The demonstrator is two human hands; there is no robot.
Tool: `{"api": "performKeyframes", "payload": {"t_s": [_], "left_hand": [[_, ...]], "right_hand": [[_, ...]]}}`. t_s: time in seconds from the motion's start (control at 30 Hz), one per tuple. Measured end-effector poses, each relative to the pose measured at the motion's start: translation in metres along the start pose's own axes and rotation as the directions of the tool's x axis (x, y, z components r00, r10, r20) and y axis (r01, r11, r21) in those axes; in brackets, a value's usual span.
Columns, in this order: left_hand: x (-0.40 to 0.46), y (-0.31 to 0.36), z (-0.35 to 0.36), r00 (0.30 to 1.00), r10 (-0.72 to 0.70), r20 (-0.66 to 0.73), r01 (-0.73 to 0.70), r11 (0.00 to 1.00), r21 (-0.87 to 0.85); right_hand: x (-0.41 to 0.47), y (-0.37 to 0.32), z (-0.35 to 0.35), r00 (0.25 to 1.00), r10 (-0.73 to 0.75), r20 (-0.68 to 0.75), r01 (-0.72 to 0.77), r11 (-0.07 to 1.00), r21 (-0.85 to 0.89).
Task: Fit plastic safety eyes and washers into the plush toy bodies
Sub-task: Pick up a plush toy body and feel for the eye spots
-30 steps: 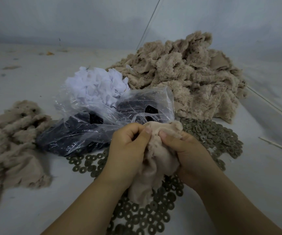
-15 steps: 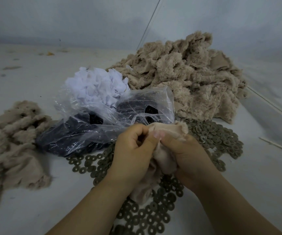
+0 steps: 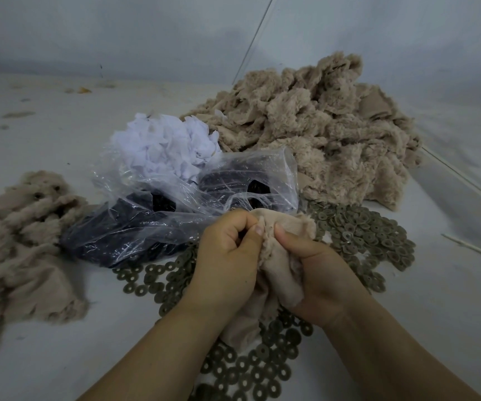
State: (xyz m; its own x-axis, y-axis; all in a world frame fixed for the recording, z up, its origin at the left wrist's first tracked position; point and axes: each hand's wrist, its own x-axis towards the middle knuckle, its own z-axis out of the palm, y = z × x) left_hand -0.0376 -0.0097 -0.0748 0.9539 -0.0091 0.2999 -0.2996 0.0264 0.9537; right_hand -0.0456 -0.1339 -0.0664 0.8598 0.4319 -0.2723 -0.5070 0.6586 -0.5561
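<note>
A beige plush toy body (image 3: 284, 256), turned inside out, is held up between both hands at the centre. My left hand (image 3: 227, 256) is curled tight, its thumb and fingers pinching the fabric's left edge. My right hand (image 3: 317, 273) grips the body from the right, thumb pressing on the top fold. Whether an eye or washer sits inside the pinch is hidden. Olive-grey washers (image 3: 372, 235) lie scattered under and around the hands. A clear plastic bag (image 3: 175, 209) with black safety eyes lies just behind the left hand.
A large heap of beige plush bodies (image 3: 320, 125) fills the back right. A smaller pile of plush bodies (image 3: 22, 233) lies at the left. Crumpled white paper scraps (image 3: 164, 146) sit on the bag. A thin stick (image 3: 476, 250) lies at the right on the white floor (image 3: 60, 342).
Both hands have drawn closer together and shifted slightly right. The fabric has been bunched tighter, with the left thumb now pressing against it near the right thumb.
</note>
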Motion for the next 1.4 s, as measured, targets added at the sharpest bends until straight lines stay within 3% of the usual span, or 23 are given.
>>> {"api": "performKeyframes", "payload": {"t_s": [0.17,0.43,0.6,0.8,0.9,1.0,1.13,1.4], "left_hand": [[0.0,0.001,-0.002,0.999,0.018,0.033,-0.019,1.0,0.013],[0.001,0.001,-0.008,0.996,-0.078,0.04,0.079,0.997,-0.015],[0.002,-0.001,-0.01,0.999,-0.012,0.053,0.003,0.988,0.157],[0.004,-0.002,-0.011,0.999,-0.01,-0.04,0.015,0.99,0.14],[0.002,-0.001,-0.011,1.0,-0.019,-0.014,0.02,0.996,0.092],[0.001,0.0,-0.009,0.999,-0.01,0.036,0.006,0.994,0.108],[0.003,-0.003,-0.009,1.0,-0.011,-0.012,0.013,0.991,0.136],[0.002,-0.001,-0.008,0.99,-0.127,-0.057,0.128,0.992,0.006]], "right_hand": [[0.001,-0.001,-0.002,1.0,-0.004,-0.018,0.003,0.999,-0.047],[0.004,-0.001,-0.001,0.998,-0.011,-0.061,0.01,1.0,-0.013],[0.002,-0.006,-0.002,0.999,-0.03,-0.033,0.03,0.999,-0.028],[0.003,-0.003,-0.003,0.994,-0.108,-0.029,0.099,0.972,-0.214],[0.003,-0.002,-0.002,0.99,-0.126,-0.061,0.108,0.963,-0.246],[0.001,-0.003,-0.001,0.99,-0.123,-0.073,0.101,0.963,-0.251],[0.0,-0.004,0.001,0.987,-0.142,-0.078,0.117,0.956,-0.269],[0.001,-0.002,0.0,0.989,-0.141,-0.051,0.123,0.959,-0.257]]}}
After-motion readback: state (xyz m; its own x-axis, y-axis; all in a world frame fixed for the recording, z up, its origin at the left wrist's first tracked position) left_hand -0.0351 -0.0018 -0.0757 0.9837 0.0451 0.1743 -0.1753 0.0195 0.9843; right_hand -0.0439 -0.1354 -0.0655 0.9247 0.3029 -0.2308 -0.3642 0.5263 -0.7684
